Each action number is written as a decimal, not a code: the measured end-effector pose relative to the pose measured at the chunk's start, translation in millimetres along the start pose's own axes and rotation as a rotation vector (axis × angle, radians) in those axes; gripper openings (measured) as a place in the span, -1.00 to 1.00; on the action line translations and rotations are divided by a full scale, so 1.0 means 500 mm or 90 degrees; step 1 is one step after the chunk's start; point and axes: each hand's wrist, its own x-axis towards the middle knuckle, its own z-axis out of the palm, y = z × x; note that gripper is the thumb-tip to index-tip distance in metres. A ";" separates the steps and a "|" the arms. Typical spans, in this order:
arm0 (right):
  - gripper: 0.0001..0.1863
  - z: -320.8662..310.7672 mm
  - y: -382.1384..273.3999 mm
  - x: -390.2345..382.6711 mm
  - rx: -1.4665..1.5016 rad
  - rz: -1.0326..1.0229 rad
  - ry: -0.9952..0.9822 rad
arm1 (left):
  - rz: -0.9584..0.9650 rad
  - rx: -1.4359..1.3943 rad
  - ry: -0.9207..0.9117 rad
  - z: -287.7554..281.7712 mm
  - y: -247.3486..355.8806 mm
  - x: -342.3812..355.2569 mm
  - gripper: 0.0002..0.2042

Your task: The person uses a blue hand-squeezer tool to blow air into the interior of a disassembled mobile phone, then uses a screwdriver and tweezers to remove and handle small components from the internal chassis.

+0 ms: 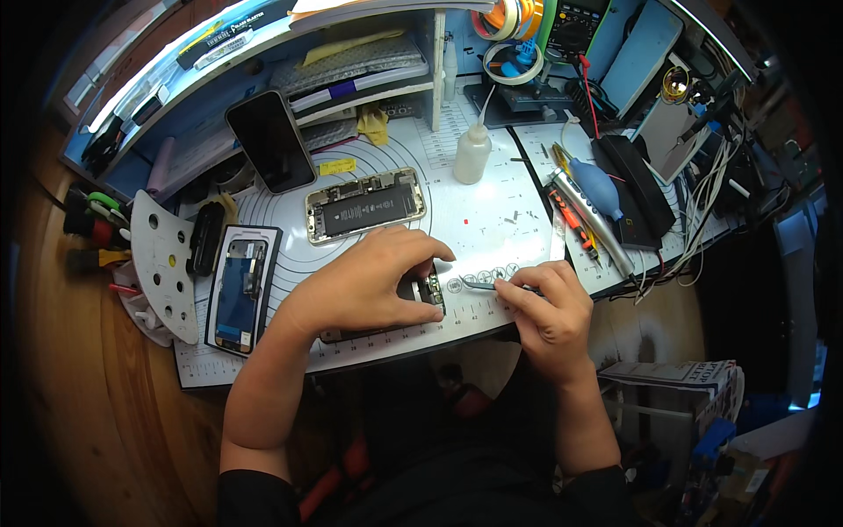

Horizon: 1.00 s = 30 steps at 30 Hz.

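Metal tweezers (481,284) sit pinched in our right hand (549,312), tips aimed left at the small circuit board (431,290) that our left hand (369,277) presses flat with curled fingers near the front edge of the counter (492,220). We judge the board light, stiff and fragile, with tiny parts that could chip, so it is best held by its bare edges, and the tweezers kept low on their shanks for control. The white mat under it looks smooth, so the board may slide if our pressure eases. Room is tight: the counter's front edge lies just below both hands, the opened phone (364,206) lies just behind the left one, a screen panel (241,285) lies to the left, and a squeeze bottle (472,154) stands farther back. Open mat lies between the bottle and the hands.
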 end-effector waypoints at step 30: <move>-0.72 0.014 -0.019 0.006 0.017 0.001 -0.033 | 0.011 0.003 0.052 0.000 -0.010 -0.005 -0.75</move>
